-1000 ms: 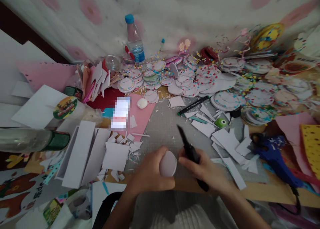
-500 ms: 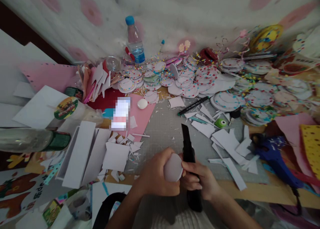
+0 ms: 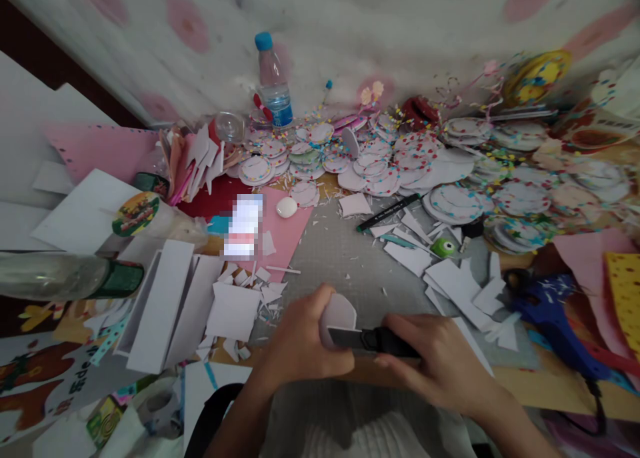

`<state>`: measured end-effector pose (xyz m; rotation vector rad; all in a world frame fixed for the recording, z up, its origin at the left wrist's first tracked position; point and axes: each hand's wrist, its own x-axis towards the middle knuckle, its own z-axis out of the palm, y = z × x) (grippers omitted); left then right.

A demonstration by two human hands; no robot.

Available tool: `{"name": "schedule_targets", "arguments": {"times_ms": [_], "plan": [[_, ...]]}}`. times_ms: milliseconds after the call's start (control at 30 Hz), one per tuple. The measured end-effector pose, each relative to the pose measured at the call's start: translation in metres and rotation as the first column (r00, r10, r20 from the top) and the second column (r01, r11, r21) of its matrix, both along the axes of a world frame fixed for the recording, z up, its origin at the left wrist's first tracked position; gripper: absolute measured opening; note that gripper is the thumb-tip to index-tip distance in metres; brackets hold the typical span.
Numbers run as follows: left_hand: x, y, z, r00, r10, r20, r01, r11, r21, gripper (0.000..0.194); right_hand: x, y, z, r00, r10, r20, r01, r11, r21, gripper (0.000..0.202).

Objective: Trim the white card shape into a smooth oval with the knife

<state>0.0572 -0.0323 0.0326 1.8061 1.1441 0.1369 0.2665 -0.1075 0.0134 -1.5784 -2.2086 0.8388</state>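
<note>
A disc [image 3: 343,309] sat in the left hand [image 3: 305,343], left of the knife [image 3: 389,342] in the right hand [image 3: 437,358]. On the right of the cutting mat [image 3: 333,255] lay the marker [image 3: 389,213] and offcuts [image 3: 456,290], with the glue gun [image 3: 563,328] rightward. The phone [image 3: 243,226] lay left of the marker, the box [image 3: 161,305] nearer and farther left. Behind the mat lay stacked rounds [image 3: 373,161].

Left hand [image 3: 306,343] gripping white disc [image 3: 342,311], right hand [image 3: 436,355] holding black cutter [image 3: 395,343], blade [image 3: 346,339] across disc, 1 blue-capped bottle [image 3: 273,78] beyond
</note>
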Motion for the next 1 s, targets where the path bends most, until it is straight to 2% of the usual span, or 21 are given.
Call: {"name": "schedule_targets", "arguments": {"times_ms": [133, 500, 533, 600, 667, 733, 800, 867, 1000], "plan": [[-0.002, -0.002, -0.003, 1.000, -0.009, 0.016, 0.009, 1.000, -0.030, 0.032, 0.000, 0.003, -0.004, 0.997, -0.007, 0.077, 0.001, 0.997, 0.075, 0.038], [-0.005, 0.001, -0.006, 0.997, -0.007, 0.079, 0.014, 0.996, -0.087, 0.029, 0.007, 0.006, -0.012, 0.995, -0.063, 0.075, 0.047, 0.980, 0.192, 0.048], [-0.007, 0.000, -0.006, 0.994, -0.009, 0.107, 0.021, 0.994, -0.109, 0.030, 0.011, 0.006, -0.015, 0.992, -0.096, 0.080, 0.079, 0.978, 0.194, 0.048], [-0.014, -0.001, -0.005, 0.984, -0.019, 0.175, 0.049, 0.984, -0.171, 0.032, 0.022, 0.007, -0.022, 0.963, -0.250, 0.104, 0.225, 0.952, 0.207, 0.048], [-0.021, -0.002, -0.005, 0.977, -0.008, 0.212, 0.056, 0.973, -0.224, 0.034, 0.035, 0.006, -0.028, 0.889, -0.442, 0.121, 0.410, 0.885, 0.220, 0.048], [-0.026, -0.003, -0.005, 0.978, 0.023, 0.205, 0.029, 0.969, -0.245, 0.034, 0.041, 0.005, -0.031, 0.868, -0.488, 0.095, 0.468, 0.866, 0.178, 0.048], [-0.025, -0.004, -0.006, 0.982, 0.041, 0.186, 0.003, 0.973, -0.229, 0.033, 0.038, 0.003, -0.028, 0.903, -0.428, 0.040, 0.423, 0.901, 0.091, 0.044], [-0.021, -0.004, -0.006, 0.983, 0.042, 0.177, -0.007, 0.982, -0.191, 0.032, 0.025, 0.001, -0.022, 0.945, -0.326, -0.033, 0.327, 0.945, 0.010, 0.041], [-0.011, -0.003, -0.003, 0.979, 0.031, 0.203, 0.004, 0.986, -0.170, 0.030, -0.002, 0.002, -0.007, 0.987, -0.112, -0.118, 0.109, 0.993, -0.038, 0.042]]}}
